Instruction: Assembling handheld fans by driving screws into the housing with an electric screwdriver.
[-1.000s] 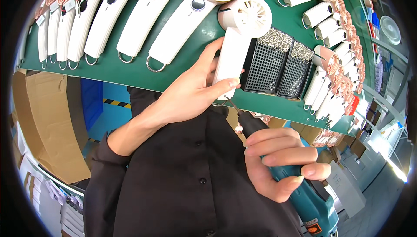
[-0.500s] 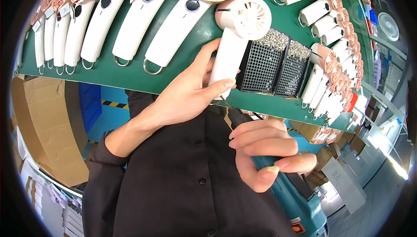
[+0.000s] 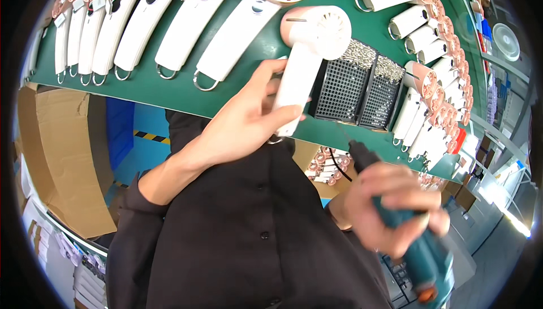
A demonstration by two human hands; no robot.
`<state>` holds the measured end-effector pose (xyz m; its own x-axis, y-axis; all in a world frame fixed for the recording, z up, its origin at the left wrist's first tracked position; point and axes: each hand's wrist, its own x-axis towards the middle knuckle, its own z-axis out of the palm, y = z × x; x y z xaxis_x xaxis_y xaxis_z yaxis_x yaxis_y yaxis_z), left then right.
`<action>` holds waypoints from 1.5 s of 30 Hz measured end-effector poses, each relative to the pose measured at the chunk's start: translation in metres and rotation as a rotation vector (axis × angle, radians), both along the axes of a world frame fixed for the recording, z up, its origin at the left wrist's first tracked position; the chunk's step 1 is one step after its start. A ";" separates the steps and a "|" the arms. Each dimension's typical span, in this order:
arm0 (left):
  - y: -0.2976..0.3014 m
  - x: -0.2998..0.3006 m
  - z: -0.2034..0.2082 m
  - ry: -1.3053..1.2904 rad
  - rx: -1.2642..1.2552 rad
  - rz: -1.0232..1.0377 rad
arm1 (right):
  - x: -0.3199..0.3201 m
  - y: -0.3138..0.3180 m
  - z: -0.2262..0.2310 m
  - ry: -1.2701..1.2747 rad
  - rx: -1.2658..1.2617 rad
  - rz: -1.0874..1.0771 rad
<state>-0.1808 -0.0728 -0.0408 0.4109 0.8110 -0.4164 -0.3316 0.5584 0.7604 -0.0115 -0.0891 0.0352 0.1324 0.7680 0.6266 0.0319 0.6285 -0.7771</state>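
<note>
My left hand [image 3: 243, 114] is wrapped round the white handle of a handheld fan [image 3: 302, 71], holding it at the front edge of the green table. The fan's round head, pink at the back and white at the vents, points away from me. A metal ring hangs at the handle's lower end. In my right hand [image 3: 390, 207] is a teal and black electric screwdriver [image 3: 416, 241], blurred by motion. Its thin bit points up toward the table edge, apart from the fan. Beside the fan sit two black perforated screw trays [image 3: 341, 91], with small silver screws [image 3: 357, 53] heaped along their far ends.
Several white fan handles with open pink heads [image 3: 235, 34] stand in a row at the far left of the green table [image 3: 186, 91]. More fans [image 3: 410, 20] line the right side. Below the edge are a cardboard box [image 3: 62, 156] and a carton of fan parts [image 3: 328, 164].
My right hand has drawn the electric screwdriver away from the fan's lower end, to the right and down. My left hand still holds the fan in nearly the same place.
</note>
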 end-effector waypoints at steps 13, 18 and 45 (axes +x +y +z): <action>-0.042 -0.026 -0.002 1.250 0.927 0.035 | 0.032 0.023 -0.031 0.150 -0.136 -0.229; -0.042 -0.026 -0.001 1.294 0.907 -0.035 | 0.036 0.026 -0.035 0.132 -0.168 -0.256; -0.026 -0.028 0.019 1.251 0.955 -0.281 | -0.024 0.035 0.016 0.128 -0.075 0.078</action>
